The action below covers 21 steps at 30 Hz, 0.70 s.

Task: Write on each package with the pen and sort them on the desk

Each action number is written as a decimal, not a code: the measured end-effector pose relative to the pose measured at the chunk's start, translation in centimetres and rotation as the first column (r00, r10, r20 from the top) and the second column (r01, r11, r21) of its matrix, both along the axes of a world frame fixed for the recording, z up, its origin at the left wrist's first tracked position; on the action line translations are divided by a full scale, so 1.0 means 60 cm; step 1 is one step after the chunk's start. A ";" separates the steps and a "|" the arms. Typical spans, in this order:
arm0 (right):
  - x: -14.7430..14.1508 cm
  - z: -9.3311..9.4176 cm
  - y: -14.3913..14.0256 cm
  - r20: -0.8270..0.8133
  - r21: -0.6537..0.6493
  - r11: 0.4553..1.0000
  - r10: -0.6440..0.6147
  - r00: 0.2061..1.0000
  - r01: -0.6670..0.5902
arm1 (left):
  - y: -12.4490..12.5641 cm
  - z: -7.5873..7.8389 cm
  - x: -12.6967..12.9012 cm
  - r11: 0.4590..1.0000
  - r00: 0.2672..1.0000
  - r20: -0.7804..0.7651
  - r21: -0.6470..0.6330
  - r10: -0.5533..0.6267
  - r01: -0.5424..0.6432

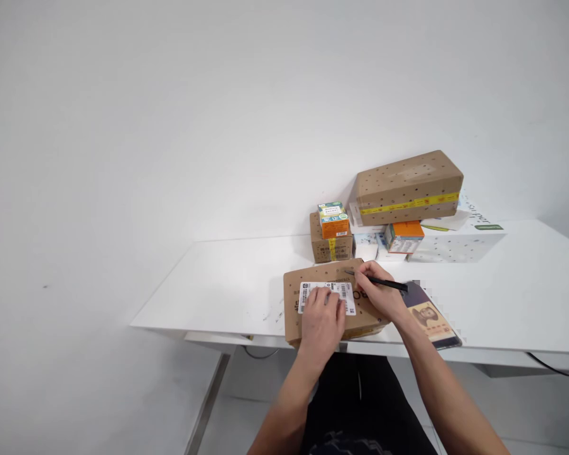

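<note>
A brown cardboard box (pixel 291 322) lies at the table's front edge, with a white shipping label (pixel 349 306) on its top. Across the label rests my left hand (pixel 321 316), fingers laid on it and slightly bent. My right hand (pixel 377 294) grips a black pen (pixel 389 282) over the box's right part. The pen's tip points left, near the box's far top edge; whether it touches the cardboard I cannot tell. Just right of the box is a dark flat item (pixel 448 343) with a printed portrait, partly behind my right forearm.
Behind stands a small brown box (pixel 316 248) carrying an orange and green carton (pixel 334 222). A long brown box (pixel 405 183) with yellow tape sits on white boxes (pixel 474 245), near an orange carton (pixel 404 237). The white table (pixel 208 278) meets the wall; cables hang below it.
</note>
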State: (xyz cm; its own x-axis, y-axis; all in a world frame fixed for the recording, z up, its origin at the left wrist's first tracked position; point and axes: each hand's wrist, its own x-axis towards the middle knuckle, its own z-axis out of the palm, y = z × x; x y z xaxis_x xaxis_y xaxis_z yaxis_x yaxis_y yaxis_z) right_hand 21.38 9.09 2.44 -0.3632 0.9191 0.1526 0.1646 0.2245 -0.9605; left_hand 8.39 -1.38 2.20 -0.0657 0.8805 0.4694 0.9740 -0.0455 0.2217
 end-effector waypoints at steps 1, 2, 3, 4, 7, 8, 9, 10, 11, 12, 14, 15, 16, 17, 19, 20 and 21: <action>-0.001 -0.001 0.000 0.016 0.014 1.000 0.010 1.000 -0.010 | 0.000 -0.001 -0.001 1.000 1.000 0.009 0.007 -0.024 0.024; -0.002 -0.001 0.001 0.041 0.033 0.999 0.020 0.999 -0.021 | 0.001 -0.002 -0.001 0.999 0.999 0.010 0.014 -0.044 0.044; -0.003 -0.002 0.001 0.072 0.058 0.998 0.029 0.997 -0.033 | 0.001 -0.003 -0.002 0.998 0.998 0.006 0.016 -0.059 0.059; -0.004 -0.002 0.001 0.105 0.085 0.996 0.032 0.994 -0.041 | 0.002 -0.003 -0.002 0.998 0.998 -0.001 0.016 -0.067 0.067; -0.006 -0.005 -0.001 0.172 0.152 0.988 0.011 0.985 -0.038 | 0.003 -0.004 -0.004 0.997 0.997 -0.022 0.014 -0.074 0.074; -0.007 -0.006 -0.001 0.181 0.162 0.986 0.003 0.984 -0.033 | 0.004 -0.003 -0.004 0.997 0.997 -0.026 0.015 -0.075 0.075; -0.007 -0.007 -0.001 0.185 0.167 0.986 -0.002 0.983 -0.029 | 0.003 -0.003 -0.004 0.997 0.997 -0.028 0.016 -0.075 0.076; -0.008 -0.008 -0.001 0.189 0.170 0.985 -0.003 0.982 -0.030 | 0.003 -0.003 -0.004 0.997 0.997 -0.029 0.017 -0.077 0.078; -0.008 -0.008 -0.001 0.194 0.175 0.984 -0.001 0.981 -0.033 | 0.003 -0.002 -0.004 0.997 0.997 -0.029 0.019 -0.078 0.078; -0.009 -0.008 -0.001 0.199 0.180 0.983 0.001 0.980 -0.037 | 0.002 -0.002 -0.004 0.997 0.997 -0.028 0.019 -0.078 0.079; -0.009 -0.008 0.001 0.214 0.189 0.981 0.005 0.977 -0.046 | 0.002 -0.002 -0.004 0.996 0.996 -0.025 0.017 -0.083 0.083; -0.010 -0.008 0.001 0.219 0.191 0.980 0.007 0.976 -0.050 | 0.002 -0.002 -0.004 0.996 0.996 -0.023 0.016 -0.083 0.083; -0.010 -0.008 0.002 0.224 0.193 0.980 0.009 0.975 -0.053 | 0.002 -0.003 -0.004 0.997 0.996 -0.021 0.013 -0.082 0.082; -0.010 -0.008 0.003 0.228 0.196 0.979 0.010 0.974 -0.056 | 0.002 -0.003 -0.005 0.997 0.997 -0.019 0.012 -0.080 0.080; -0.011 -0.009 0.004 0.235 0.208 0.976 0.014 0.972 -0.065 | 0.002 -0.005 -0.005 0.997 0.997 -0.018 0.009 -0.075 0.076; -0.011 -0.009 0.004 0.239 0.213 0.974 0.018 0.971 -0.070 | 0.003 -0.006 -0.005 0.997 0.997 -0.018 0.007 -0.075 0.076; -0.011 -0.010 0.004 0.243 0.217 0.973 0.021 0.970 -0.076 | 0.003 -0.006 -0.005 0.997 0.997 -0.019 0.005 -0.077 0.077</action>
